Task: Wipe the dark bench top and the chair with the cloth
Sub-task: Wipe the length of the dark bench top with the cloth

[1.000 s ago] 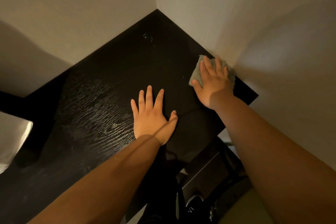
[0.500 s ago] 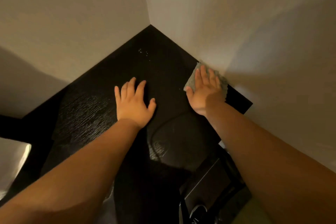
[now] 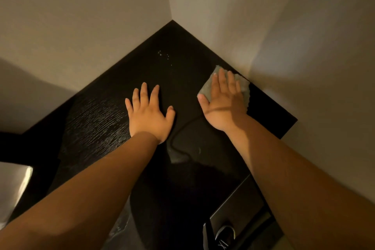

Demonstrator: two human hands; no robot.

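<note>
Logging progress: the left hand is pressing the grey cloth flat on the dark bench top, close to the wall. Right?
No: the right hand presses the grey cloth flat on the dark bench top, close to the wall. The left hand lies flat on bare wood, holding nothing. The head view shows it.

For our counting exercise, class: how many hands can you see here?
2. The left hand lies flat on the dark bench top; the right hand presses the grey cloth beside the right wall. No others show.
</note>
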